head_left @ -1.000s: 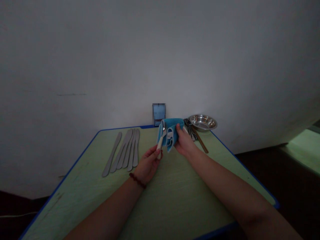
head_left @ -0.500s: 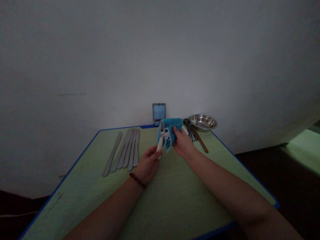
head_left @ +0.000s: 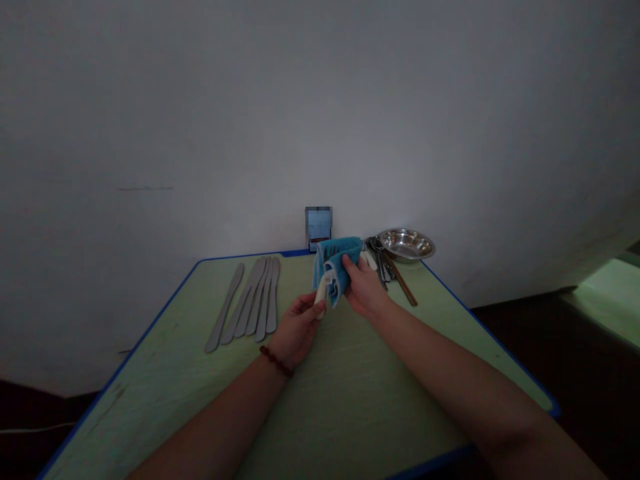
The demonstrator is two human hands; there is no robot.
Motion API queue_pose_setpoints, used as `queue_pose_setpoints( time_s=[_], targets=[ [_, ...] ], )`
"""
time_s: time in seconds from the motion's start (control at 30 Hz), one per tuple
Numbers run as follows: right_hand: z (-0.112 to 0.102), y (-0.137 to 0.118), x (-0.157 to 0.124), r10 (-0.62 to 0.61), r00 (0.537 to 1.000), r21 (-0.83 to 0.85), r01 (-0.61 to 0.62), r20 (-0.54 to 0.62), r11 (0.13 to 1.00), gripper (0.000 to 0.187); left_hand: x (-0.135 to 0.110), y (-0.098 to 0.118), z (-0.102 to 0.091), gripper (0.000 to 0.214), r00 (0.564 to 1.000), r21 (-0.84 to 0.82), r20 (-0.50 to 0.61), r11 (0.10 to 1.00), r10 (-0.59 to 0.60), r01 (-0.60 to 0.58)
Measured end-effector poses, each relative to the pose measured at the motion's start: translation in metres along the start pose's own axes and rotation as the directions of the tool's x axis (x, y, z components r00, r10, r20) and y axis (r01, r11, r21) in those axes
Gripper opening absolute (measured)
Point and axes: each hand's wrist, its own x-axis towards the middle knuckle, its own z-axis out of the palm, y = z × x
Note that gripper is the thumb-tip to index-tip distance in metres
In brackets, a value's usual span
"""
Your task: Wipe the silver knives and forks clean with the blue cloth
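Observation:
My left hand (head_left: 296, 327) pinches the white handle of a small utensil (head_left: 321, 293) above the green table (head_left: 320, 393). The upper end of the utensil is hidden inside a folded blue cloth (head_left: 336, 263). My right hand (head_left: 365, 288) grips that cloth, wrapped round the utensil, with the fingers closed. Both hands meet over the far middle of the table.
Several flat grey knives (head_left: 250, 300) lie side by side at the far left. A steel bowl (head_left: 406, 244) stands at the far right corner, with loose cutlery and a wooden-handled piece (head_left: 395, 270) beside it. A small blurred card (head_left: 319, 225) leans on the wall.
My right hand has slid the blue cloth down along the utensil toward my left hand, so less of the white handle shows. The left hand has barely moved.

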Motion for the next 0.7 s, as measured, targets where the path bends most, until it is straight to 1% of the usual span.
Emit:
queue_pose_setpoints(
  time_s=[0.17,0.27,0.37,0.53,0.7],
  targets=[
    [-0.001,0.006,-0.002,-0.002,0.999,-0.049,0.005,0.05,0.999,0.024,0.0,0.0,0.002,0.018,0.999,0.012,0.033,0.999,0.035,-0.035],
    [-0.003,0.01,-0.002,-0.03,0.995,-0.094,0.039,0.099,0.995,0.03,-0.002,0.0,0.004,0.019,0.999,0.019,0.039,0.999,0.036,-0.037],
    [-0.005,0.011,-0.002,-0.035,0.993,-0.13,0.05,0.116,0.99,0.029,-0.003,0.0,0.005,0.019,0.999,0.028,0.041,0.999,0.024,-0.025],
    [-0.006,0.011,-0.002,0.007,0.993,-0.147,0.011,0.121,0.989,0.031,-0.003,0.0,0.005,0.017,0.998,0.084,0.055,0.996,0.033,-0.037],
    [-0.01,0.012,0.002,0.015,0.997,-0.201,0.002,0.08,0.98,0.024,-0.001,-0.003,0.001,0.017,0.998,0.19,0.051,0.981,0.035,-0.045]
  ],
)
